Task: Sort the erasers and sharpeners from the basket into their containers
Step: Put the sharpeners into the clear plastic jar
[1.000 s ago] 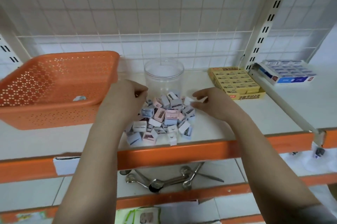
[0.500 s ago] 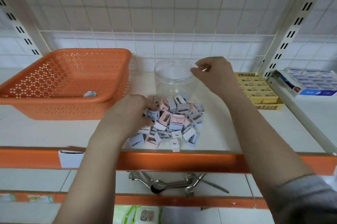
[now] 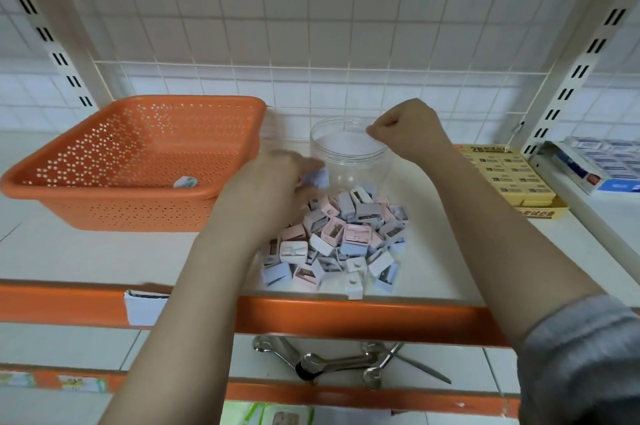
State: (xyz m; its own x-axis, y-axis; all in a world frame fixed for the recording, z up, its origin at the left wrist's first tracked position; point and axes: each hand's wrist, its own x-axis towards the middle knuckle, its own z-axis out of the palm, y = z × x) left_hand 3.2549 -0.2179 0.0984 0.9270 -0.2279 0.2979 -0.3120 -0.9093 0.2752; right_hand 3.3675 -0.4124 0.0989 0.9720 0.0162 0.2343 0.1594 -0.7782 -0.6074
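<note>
Your left hand (image 3: 273,189), in the middle of the frame, has its fingers curled round a pale blue sharpener (image 3: 317,178), just beside the clear jar (image 3: 349,151). Your right hand (image 3: 408,128) is over the jar's rim with its fingers bunched tight; you cannot tell if they hold anything. The pile of sharpeners (image 3: 343,237) sits on the shelf (image 3: 69,251) below the jar. The orange basket (image 3: 131,161) is at the left with one small thing inside. The yellow eraser box (image 3: 509,175) is at the right.
</note>
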